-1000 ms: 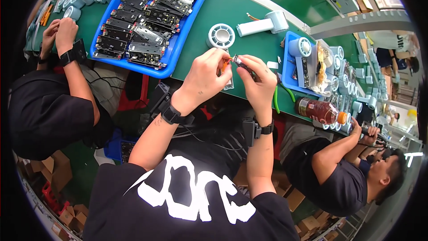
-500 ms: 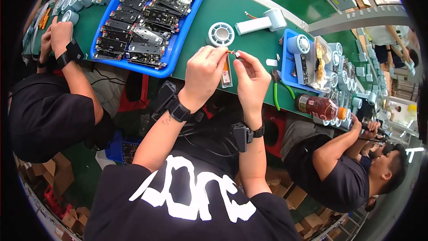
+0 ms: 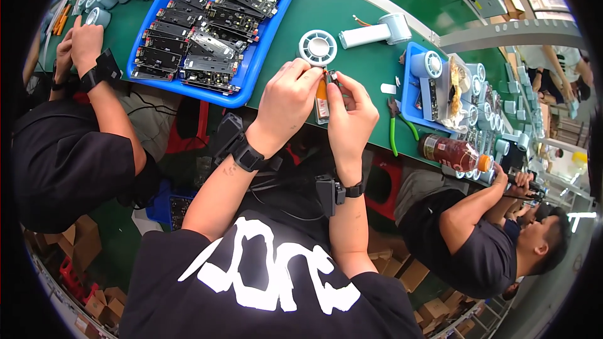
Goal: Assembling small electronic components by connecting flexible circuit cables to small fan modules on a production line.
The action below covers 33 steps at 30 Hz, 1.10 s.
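Close together over the green bench, my left hand [image 3: 290, 103] and my right hand [image 3: 352, 116] both have fingers pinched. Between the fingertips of my right hand is a small dark connector-like piece [image 3: 333, 76]; its exact kind is too small to tell. The left thumb and index finger press together beside it, on something hidden by the fingers, possibly a thin wire. Just beyond the fingertips is a pale blue fan head [image 3: 318, 48] with a round white grille. Below the pinch, between my hands, an orange strip with a pale label [image 3: 322, 102] shows in part.
Left is a blue tray [image 3: 248, 81] of black circuit boards. A pale blue fan [image 3: 370, 34] lies beyond my right hand. Green-handled pliers [image 3: 394, 129], a blue bin [image 3: 411, 110] and a brown drink bottle [image 3: 453, 152] are to the right. Co-workers sit on both sides.
Both hands stay close together; the right fingers have closed in near the left ones, and a small dark piece now shows in them. The view has shifted slightly.
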Each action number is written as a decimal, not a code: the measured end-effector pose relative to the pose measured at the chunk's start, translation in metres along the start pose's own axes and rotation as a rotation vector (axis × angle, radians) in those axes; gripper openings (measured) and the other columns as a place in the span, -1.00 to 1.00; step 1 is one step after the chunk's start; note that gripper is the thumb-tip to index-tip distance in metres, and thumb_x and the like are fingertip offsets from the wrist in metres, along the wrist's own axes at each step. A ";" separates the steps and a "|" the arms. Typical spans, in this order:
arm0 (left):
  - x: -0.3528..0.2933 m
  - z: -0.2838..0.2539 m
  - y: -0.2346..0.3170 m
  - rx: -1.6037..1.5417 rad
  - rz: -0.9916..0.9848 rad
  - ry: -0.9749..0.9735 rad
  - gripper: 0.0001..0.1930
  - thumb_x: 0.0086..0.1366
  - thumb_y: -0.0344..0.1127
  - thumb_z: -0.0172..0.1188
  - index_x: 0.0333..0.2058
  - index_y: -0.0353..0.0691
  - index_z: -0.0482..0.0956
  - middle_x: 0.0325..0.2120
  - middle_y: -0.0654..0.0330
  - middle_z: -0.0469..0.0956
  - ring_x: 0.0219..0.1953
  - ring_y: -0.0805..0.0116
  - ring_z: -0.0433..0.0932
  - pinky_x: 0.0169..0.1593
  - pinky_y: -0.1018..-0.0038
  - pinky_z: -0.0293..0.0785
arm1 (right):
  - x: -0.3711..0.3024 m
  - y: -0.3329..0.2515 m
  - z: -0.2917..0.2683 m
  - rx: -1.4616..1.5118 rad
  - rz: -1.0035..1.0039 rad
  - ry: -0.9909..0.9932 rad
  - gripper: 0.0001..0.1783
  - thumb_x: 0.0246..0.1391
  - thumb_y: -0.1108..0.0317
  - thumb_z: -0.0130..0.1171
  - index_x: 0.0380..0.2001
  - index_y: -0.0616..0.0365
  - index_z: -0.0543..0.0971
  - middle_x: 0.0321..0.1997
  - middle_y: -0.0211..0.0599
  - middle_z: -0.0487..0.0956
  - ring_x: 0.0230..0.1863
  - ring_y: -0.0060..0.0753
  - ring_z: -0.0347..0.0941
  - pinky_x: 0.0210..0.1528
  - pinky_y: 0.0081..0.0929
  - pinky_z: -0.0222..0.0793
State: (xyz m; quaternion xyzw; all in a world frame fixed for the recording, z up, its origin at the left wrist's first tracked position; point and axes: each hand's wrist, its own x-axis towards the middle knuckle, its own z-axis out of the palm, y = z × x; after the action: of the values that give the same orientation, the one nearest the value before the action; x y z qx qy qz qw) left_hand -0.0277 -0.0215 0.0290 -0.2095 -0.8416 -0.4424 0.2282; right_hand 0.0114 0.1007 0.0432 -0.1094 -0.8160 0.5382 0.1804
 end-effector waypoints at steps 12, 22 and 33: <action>-0.007 -0.005 -0.002 0.058 0.086 -0.107 -0.75 0.17 -0.54 0.21 -0.14 -0.34 0.63 -0.32 0.07 0.54 -0.30 0.10 0.56 -0.20 0.28 0.54 | -0.002 -0.012 0.008 -0.323 -0.196 0.080 -0.73 0.10 0.50 0.29 -0.10 0.28 0.65 -0.15 -0.16 0.68 -0.25 -0.35 0.61 -0.26 -0.48 0.52; -0.022 -0.004 -0.010 -0.185 -0.069 -0.078 -0.59 0.14 -0.58 0.17 0.02 -0.30 0.58 -0.21 0.01 0.57 -0.16 0.02 0.60 -0.10 0.24 0.59 | -0.002 -0.014 0.010 -0.373 -0.234 0.073 -0.75 0.14 0.49 0.26 -0.09 0.27 0.66 -0.15 -0.11 0.68 -0.19 -0.29 0.65 -0.23 -0.46 0.54; -0.014 -0.001 -0.004 -0.001 -0.001 -0.130 -0.56 0.11 -0.58 0.18 0.03 -0.31 0.56 -0.19 0.03 0.54 -0.17 0.03 0.59 -0.12 0.25 0.59 | -0.001 -0.007 0.004 -0.334 -0.217 0.060 -0.73 0.14 0.49 0.26 -0.07 0.27 0.66 -0.12 -0.08 0.68 -0.15 -0.30 0.65 -0.20 -0.45 0.55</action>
State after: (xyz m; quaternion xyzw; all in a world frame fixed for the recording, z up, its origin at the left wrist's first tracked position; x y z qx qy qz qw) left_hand -0.0183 -0.0264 0.0186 -0.2376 -0.8546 -0.4281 0.1728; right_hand 0.0109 0.0938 0.0484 -0.0651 -0.8951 0.3692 0.2411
